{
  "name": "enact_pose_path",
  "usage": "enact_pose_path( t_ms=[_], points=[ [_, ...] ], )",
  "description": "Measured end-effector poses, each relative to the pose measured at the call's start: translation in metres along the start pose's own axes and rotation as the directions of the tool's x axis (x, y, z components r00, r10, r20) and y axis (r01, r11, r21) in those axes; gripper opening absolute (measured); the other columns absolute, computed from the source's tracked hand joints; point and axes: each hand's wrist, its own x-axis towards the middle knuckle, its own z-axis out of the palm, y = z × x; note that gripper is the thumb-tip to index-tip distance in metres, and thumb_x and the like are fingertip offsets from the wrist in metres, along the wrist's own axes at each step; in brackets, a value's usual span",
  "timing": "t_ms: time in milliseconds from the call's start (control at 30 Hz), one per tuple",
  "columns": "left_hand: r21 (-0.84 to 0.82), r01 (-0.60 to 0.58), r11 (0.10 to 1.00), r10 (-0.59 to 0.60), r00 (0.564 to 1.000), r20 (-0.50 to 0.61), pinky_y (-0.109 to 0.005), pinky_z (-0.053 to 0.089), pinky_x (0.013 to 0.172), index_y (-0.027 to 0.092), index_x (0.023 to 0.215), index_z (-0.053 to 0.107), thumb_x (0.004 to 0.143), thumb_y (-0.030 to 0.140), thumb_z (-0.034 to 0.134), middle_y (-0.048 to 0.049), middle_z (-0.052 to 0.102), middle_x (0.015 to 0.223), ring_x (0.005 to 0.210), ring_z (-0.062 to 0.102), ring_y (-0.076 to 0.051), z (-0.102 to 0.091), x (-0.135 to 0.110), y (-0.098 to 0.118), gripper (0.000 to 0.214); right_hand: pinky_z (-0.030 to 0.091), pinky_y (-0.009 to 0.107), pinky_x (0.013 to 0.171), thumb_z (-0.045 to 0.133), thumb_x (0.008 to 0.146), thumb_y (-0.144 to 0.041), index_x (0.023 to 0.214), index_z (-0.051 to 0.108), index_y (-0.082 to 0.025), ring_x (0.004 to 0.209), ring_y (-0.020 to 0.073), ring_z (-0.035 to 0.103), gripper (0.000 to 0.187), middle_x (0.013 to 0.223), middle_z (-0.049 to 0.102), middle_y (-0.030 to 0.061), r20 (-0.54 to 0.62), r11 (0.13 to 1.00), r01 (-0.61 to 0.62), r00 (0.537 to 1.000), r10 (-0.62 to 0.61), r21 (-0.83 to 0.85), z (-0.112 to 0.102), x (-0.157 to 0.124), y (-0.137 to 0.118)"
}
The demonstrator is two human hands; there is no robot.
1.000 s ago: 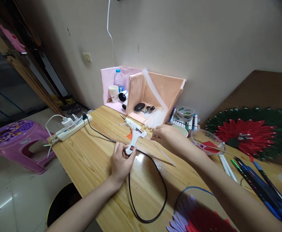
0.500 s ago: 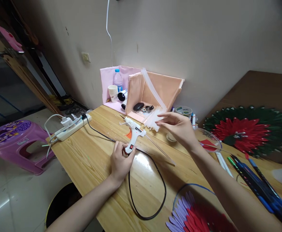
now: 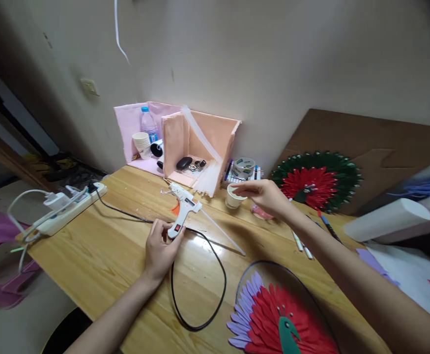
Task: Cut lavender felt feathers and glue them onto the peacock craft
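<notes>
On the wooden table (image 3: 119, 255), the glue gun (image 3: 183, 202) stands upright, nozzle toward the power strip (image 3: 67, 210). The left hand (image 3: 160, 250) pinches the base of its handle between thumb and fingers. A clear glue stick (image 3: 224, 232) projects from the rear of the gun. The right hand (image 3: 264, 195) hovers loosely open and empty, just beside the paper cup (image 3: 234, 197).
</notes>
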Motion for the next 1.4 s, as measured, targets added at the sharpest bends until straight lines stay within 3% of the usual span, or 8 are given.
enact_pose_path(
  t_ms=[233,367,767,867,967,1100,1233,1400],
  points=[
    [-0.027,0.006,1.000,-0.005,1.000,0.025,-0.021,0.038,0.049,0.019,0.076,0.051,0.070,0.031,0.070,0.0016,0.056,0.072,0.058,0.050,-0.011,0.003,0.002,-0.009,0.023,0.054,0.030,0.065,0.068,0.062,-0.017,0.084,0.070,-0.015,0.067,0.0187,0.066,0.022,0.068,0.069,0.0044,-0.045,0.995,-0.087,0.995,0.085,-0.048,-0.047,0.003,0.027],
    [-0.053,-0.004,0.999,0.005,1.000,0.016,-0.020,0.039,0.050,0.019,0.076,0.050,0.069,0.030,0.071,0.0017,0.056,0.074,0.059,0.051,-0.010,0.004,0.003,-0.007,0.024,0.052,0.030,0.067,0.067,0.066,-0.025,0.082,0.071,-0.015,0.071,0.0186,0.065,0.019,0.076,0.071,0.0067,-0.046,0.997,-0.057,0.997,0.054,-0.049,-0.051,-0.002,0.027],
    [-0.186,0.000,0.983,0.000,1.000,-0.001,-0.019,0.039,0.052,0.018,0.073,0.047,0.070,0.027,0.069,0.0036,0.049,0.067,0.058,0.048,-0.009,0.003,0.006,0.005,0.024,0.046,0.031,0.076,0.064,0.072,-0.032,0.076,0.065,-0.013,0.080,0.0153,0.061,0.019,0.084,0.066,0.0058,0.016,0.978,-0.008,1.000,0.005,0.209,0.006,0.008,0.007],
    [-0.218,0.019,0.976,-0.019,1.000,0.005,-0.018,0.039,0.052,0.018,0.073,0.045,0.070,0.026,0.070,0.0036,0.049,0.067,0.057,0.048,-0.008,0.003,0.008,0.007,0.025,0.047,0.033,0.080,0.064,0.072,-0.028,0.082,0.066,-0.013,0.085,0.0165,0.061,0.018,0.092,0.067,0.0081,0.138,0.981,-0.054,0.990,0.029,0.186,0.016,0.006,0.009],
    [-0.226,0.037,0.973,-0.035,0.999,0.015,-0.018,0.038,0.051,0.019,0.073,0.045,0.070,0.025,0.070,0.0041,0.050,0.066,0.056,0.048,-0.007,0.003,0.008,0.007,0.025,0.048,0.035,0.083,0.066,0.071,-0.024,0.101,0.064,-0.015,0.091,0.0177,0.061,0.032,0.107,0.065,0.0107,0.293,0.968,-0.145,0.953,0.081,0.206,0.034,0.001,0.013],
    [-0.215,0.042,0.976,-0.033,0.998,0.043,-0.018,0.038,0.051,0.019,0.073,0.045,0.070,0.027,0.069,0.0042,0.050,0.065,0.054,0.047,-0.007,0.003,0.006,0.006,0.025,0.048,0.032,0.088,0.070,0.069,-0.023,0.117,0.058,-0.019,0.100,0.0164,0.059,0.050,0.126,0.056,0.0100,0.475,0.886,-0.222,0.880,0.003,0.406,0.064,0.000,0.012],
    [-0.200,0.029,0.979,-0.017,0.998,0.064,-0.018,0.038,0.051,0.019,0.073,0.044,0.070,0.028,0.068,0.0044,0.049,0.066,0.055,0.048,-0.008,0.003,0.006,0.004,0.026,0.050,0.025,0.076,0.068,0.073,-0.028,0.110,0.062,-0.015,0.080,0.0103,0.062,0.040,0.099,0.066,0.0058,0.616,0.757,-0.354,0.783,-0.081,0.549,0.082,0.002,0.009],
    [-0.202,0.025,0.979,-0.014,0.998,0.059,-0.018,0.037,0.049,0.019,0.075,0.044,0.071,0.027,0.068,0.0042,0.045,0.066,0.057,0.047,-0.008,0.003,0.005,0.004,0.025,0.046,0.019,0.064,0.067,0.076,-0.032,0.085,0.069,-0.012,0.062,0.0060,0.056,0.022,0.068,0.063,-0.0006,0.580,0.738,-0.374,0.814,-0.029,0.561,0.073,0.001,0.012]
  ],
)
